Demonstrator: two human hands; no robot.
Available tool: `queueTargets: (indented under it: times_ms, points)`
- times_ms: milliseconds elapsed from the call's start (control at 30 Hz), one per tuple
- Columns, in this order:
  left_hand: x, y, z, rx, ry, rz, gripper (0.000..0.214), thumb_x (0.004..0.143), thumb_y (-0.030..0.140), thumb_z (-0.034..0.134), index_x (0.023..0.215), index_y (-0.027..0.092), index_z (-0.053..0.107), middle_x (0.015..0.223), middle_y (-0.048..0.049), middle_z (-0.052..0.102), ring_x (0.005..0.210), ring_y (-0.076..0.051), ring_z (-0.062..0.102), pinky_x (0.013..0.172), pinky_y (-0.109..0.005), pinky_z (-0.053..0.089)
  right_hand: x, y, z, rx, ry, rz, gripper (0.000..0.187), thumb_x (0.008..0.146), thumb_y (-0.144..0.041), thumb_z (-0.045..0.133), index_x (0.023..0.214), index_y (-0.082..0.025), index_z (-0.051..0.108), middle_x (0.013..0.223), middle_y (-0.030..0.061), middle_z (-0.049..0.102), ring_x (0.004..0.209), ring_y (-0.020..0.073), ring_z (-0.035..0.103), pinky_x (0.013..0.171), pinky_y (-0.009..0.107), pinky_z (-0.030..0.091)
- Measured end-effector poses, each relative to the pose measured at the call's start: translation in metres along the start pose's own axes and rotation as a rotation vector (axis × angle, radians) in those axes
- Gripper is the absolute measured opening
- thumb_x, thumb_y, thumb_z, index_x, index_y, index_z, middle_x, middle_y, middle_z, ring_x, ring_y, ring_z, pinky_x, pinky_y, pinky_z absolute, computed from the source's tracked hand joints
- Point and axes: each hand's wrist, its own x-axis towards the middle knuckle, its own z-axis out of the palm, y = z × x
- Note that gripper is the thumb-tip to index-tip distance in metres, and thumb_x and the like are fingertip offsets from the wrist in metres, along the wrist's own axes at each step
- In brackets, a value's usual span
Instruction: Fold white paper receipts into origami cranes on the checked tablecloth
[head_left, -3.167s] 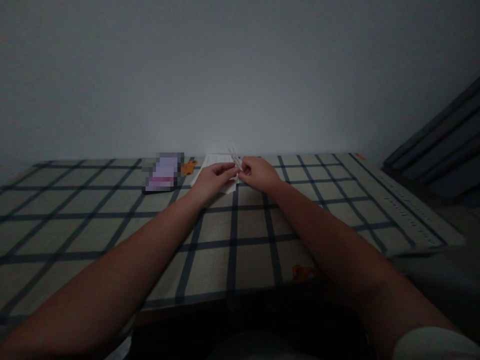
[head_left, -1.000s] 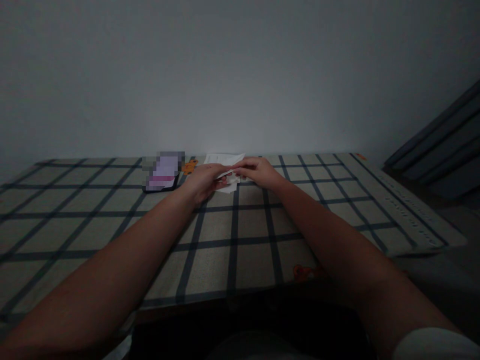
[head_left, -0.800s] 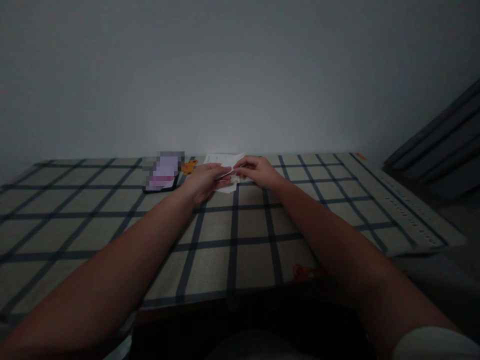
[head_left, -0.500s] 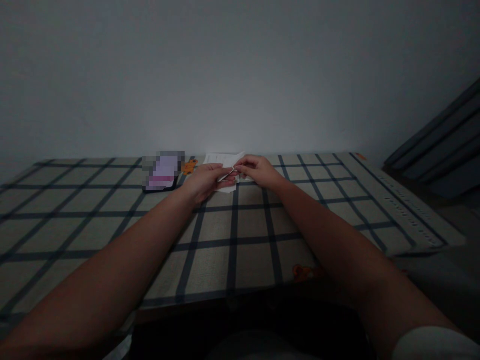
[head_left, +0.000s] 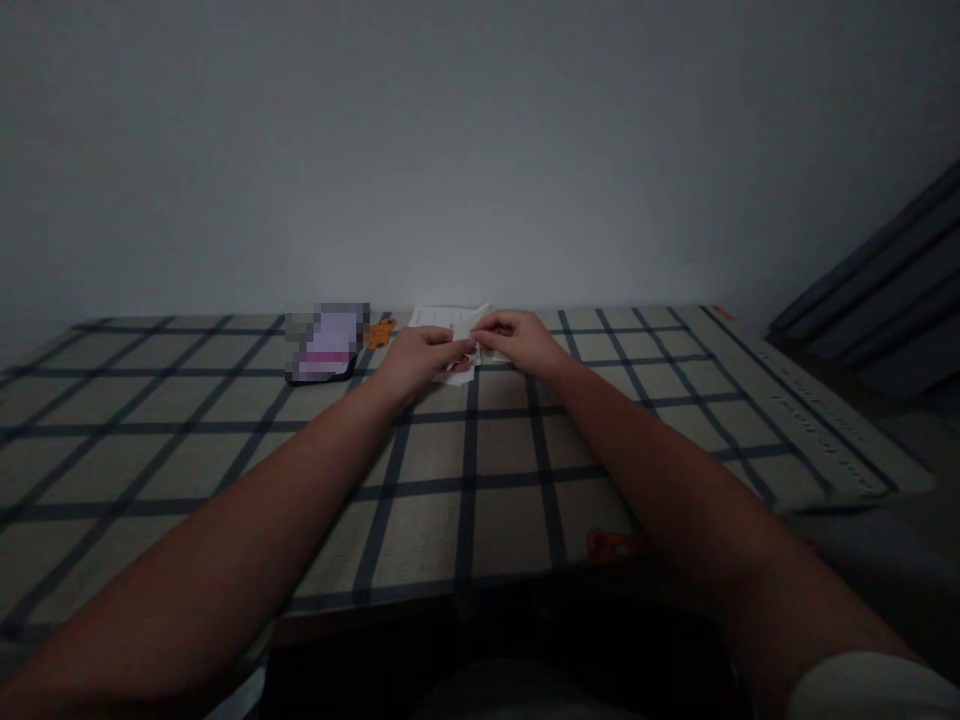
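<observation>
White sheets of paper lie near the far edge of the table, partly under my hands. My left hand is closed, its thumb pressing a piece of white paper against the fingers. From the other side my right hand pinches the paper between thumb and forefinger, its fingertips almost touching the left thumb. The held piece is small in view and mostly hidden by the fingers.
A phone with a lit, blurred-out screen leans or lies left of the papers. A checked cloth covers the table. Behind stands a plain wall; a dark curtain hangs at the right.
My left hand has turned over slightly, and its thumb has moved right, nearer the right fingertips. The held paper shows less now. My right hand has hardly moved.
</observation>
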Motion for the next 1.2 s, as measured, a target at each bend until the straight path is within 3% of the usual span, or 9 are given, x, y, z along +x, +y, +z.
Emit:
queueTargets:
  times_ms: [100,233,300,433,567,733,1033,1200]
  points:
    - [0.001,0.000,0.001,-0.143,-0.035,-0.057,0.025,0.065,0.034,0.082,0.072,0.012,0.072,0.074,-0.0072,0.071,0.061,-0.013,0.062,0.057,-0.024,0.047,0.000,-0.001,0.002,0.038,0.037,-0.001,0.013,0.077,-0.024,0.070,0.085,-0.016,0.062,0.079,0.0004,0.063,0.074,0.0113,0.060,0.074,0.027,0.050]
    - [0.008,-0.004,0.001,-0.350,-0.055,-0.113,0.023,0.062,0.027,0.084,0.073,0.012,0.071,0.078,-0.0062,0.071,0.068,-0.012,0.065,0.067,-0.025,0.053,-0.001,-0.001,0.003,0.151,0.133,0.017,0.036,0.077,-0.025,0.071,0.107,-0.023,0.051,0.076,-0.0043,0.062,0.068,0.0112,0.062,0.066,0.026,0.051]
    - [0.009,-0.004,0.001,-0.391,-0.052,-0.112,0.021,0.063,0.026,0.084,0.072,0.012,0.071,0.076,-0.0050,0.070,0.067,-0.011,0.064,0.068,-0.024,0.053,0.000,-0.001,0.003,0.160,0.129,0.051,0.038,0.079,-0.028,0.070,0.111,-0.024,0.050,0.075,-0.0040,0.063,0.066,0.0114,0.062,0.064,0.025,0.051]
    - [0.007,-0.005,0.003,-0.376,-0.056,-0.092,0.021,0.065,0.028,0.082,0.072,0.012,0.071,0.076,-0.0047,0.071,0.068,-0.012,0.064,0.070,-0.025,0.053,0.001,0.001,0.002,0.124,0.019,0.089,0.017,0.083,-0.031,0.067,0.092,-0.017,0.062,0.077,0.0013,0.065,0.066,0.0105,0.060,0.065,0.024,0.049]
    - [0.005,-0.005,0.003,-0.317,-0.058,-0.098,0.024,0.064,0.031,0.083,0.070,0.014,0.068,0.079,-0.0059,0.072,0.069,-0.014,0.066,0.069,-0.027,0.053,0.001,0.002,0.000,0.052,0.013,0.042,0.019,0.082,-0.034,0.068,0.078,-0.015,0.065,0.070,0.0016,0.064,0.064,0.0103,0.056,0.062,0.024,0.045]
    - [0.004,-0.003,0.002,-0.187,-0.058,-0.092,0.024,0.064,0.033,0.082,0.068,0.014,0.068,0.074,-0.0068,0.071,0.059,-0.011,0.060,0.054,-0.023,0.042,-0.001,0.001,-0.001,0.024,0.044,0.045,0.023,0.079,-0.037,0.069,0.073,-0.015,0.064,0.067,0.0010,0.062,0.063,0.0109,0.055,0.063,0.025,0.044]
    - [0.002,-0.003,0.003,-0.112,-0.015,-0.083,0.024,0.067,0.035,0.078,0.066,0.015,0.064,0.066,-0.0025,0.063,0.055,-0.010,0.053,0.052,-0.023,0.038,-0.006,-0.009,0.000,-0.092,0.036,0.077,0.021,0.080,-0.032,0.064,0.068,-0.015,0.063,0.064,0.0009,0.061,0.063,0.0111,0.053,0.063,0.026,0.042]
    - [0.006,-0.009,0.001,-0.112,0.000,0.009,0.030,0.068,0.042,0.080,0.067,0.015,0.066,0.061,-0.0005,0.059,0.053,-0.010,0.050,0.051,-0.023,0.038,-0.005,-0.007,0.000,-0.002,0.015,0.064,0.024,0.082,-0.037,0.064,0.072,-0.015,0.063,0.068,0.0011,0.062,0.064,0.0108,0.055,0.064,0.025,0.045]
